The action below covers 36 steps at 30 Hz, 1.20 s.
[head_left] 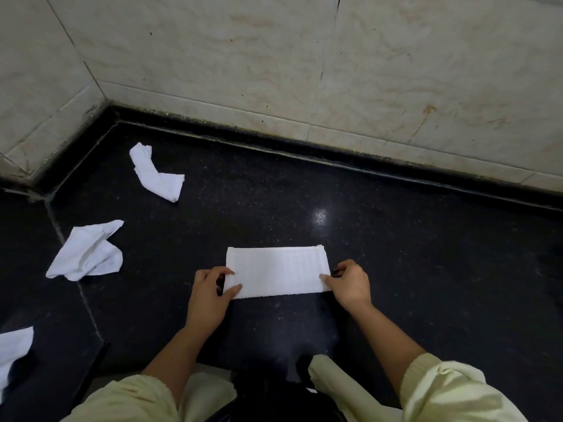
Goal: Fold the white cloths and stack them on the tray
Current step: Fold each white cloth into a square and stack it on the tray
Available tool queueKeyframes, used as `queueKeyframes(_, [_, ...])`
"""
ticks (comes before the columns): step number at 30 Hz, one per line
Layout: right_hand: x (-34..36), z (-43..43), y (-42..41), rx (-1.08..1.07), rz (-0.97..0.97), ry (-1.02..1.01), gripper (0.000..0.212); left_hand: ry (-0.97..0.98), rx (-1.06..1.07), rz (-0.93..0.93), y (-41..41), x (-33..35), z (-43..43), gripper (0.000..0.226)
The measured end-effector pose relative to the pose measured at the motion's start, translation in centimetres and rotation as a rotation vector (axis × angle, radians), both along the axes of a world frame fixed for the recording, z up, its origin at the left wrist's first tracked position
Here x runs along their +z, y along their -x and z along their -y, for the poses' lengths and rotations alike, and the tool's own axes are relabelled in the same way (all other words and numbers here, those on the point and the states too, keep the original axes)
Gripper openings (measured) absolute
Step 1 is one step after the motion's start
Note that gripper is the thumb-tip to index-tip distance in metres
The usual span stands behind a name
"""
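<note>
White cloth (277,272) is lying flat on the dark tabletop (426,269), already folded into a long strip, right in front of the person. Left hand (210,292) pinches the left end, right hand (347,284) pinches the right end, so the hands are apart, one clamped on each short edge.

Looks like thin, light, floppy stuff to me. It won't hold a crease by itself and probably slides easily on that shiny stone. Best bet is taking the white cloth by the corners of one end and pressing the fold down after.

Off to the left there's more to do: a far cloth (155,173) near the tiled wall (274,71), a crumpled cloth (88,252) closer in, and an edge cloth (13,348) half out of shot. None of them block anything. Can't see the tray anywhere.
</note>
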State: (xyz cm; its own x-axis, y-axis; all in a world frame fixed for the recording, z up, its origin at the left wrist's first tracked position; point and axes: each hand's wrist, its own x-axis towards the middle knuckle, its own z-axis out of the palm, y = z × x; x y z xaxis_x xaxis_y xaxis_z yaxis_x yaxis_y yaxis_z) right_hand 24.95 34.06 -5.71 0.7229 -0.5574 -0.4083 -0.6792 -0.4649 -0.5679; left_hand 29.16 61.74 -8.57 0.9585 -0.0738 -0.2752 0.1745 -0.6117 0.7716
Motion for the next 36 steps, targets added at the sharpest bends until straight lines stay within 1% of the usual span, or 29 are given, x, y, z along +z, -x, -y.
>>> queueKeyframes(5, [1.0, -0.8, -0.9, -0.104, -0.063, -0.081, 0.035, 0.012, -0.015, -0.012, -0.2, 0.1, -0.1, 0.027])
queueKeyframes(8, [1.0, -1.1, -1.4, -0.155, -0.078, -0.179, 0.018, 0.007, -0.014, -0.014, -0.2, 0.3, -0.1, 0.026])
queueKeyframes(10, [1.0, -1.1, -1.7, -0.179, -0.071, -0.255, 0.032, 0.006, -0.02, -0.008, -0.2, 0.3, 0.0, 0.026])
queueKeyframes(11, [1.1, -1.1, -1.9, -0.203, -0.056, -0.308, 0.032, 0.008, -0.022, -0.006, -0.1, 0.4, 0.0, 0.026])
queueKeyframes(14, [1.5, -1.1, -2.3, -0.288, -0.001, -0.449, 0.022, 0.0, -0.029, -0.007, -0.2, 0.4, -0.1, 0.026])
queueKeyframes(17, [1.9, -0.8, -2.3, -0.284, 0.011, -0.472, 0.019, -0.011, -0.039, -0.016, -0.4, 0.4, -0.2, 0.026])
queueKeyframes(19, [2.2, -0.5, -2.0, -0.253, -0.012, -0.477, 0.015, -0.01, -0.043, -0.017, -0.5, 0.4, -0.2, 0.026])
queueKeyframes(22, [2.2, -0.1, -1.9, -0.155, -0.035, -0.456, 0.016, -0.008, -0.059, -0.014, -0.6, 0.3, -0.3, 0.026])
queueKeyframes(24, [2.4, -0.1, -2.2, -0.096, 0.006, -0.413, 0.015, -0.004, -0.07, -0.021, -0.7, 0.2, -0.4, 0.025])
queueKeyframes(28, [3.7, -0.8, -3.1, 0.021, 0.099, -0.378, 0.021, -0.003, -0.129, -0.039, -1.0, 0.3, -0.8, 0.022])
queueKeyframes(31, [4.7, -2.0, -3.8, 0.139, 0.12, -0.308, 0.022, 0.041, -0.137, -0.071, -1.4, 0.5, -1.2, 0.019])
queueKeyframes(33, [5.0, -3.0, -4.3, 0.216, 0.112, -0.268, 0.017, 0.083, -0.138, -0.09, -1.6, 0.5, -1.6, 0.023])
queueKeyframes(36, [5.3, -4.9, -4.8, 0.32, 0.109, -0.222, 0.016, 0.128, -0.151, -0.113, -1.7, 0.4, -2.1, 0.032])
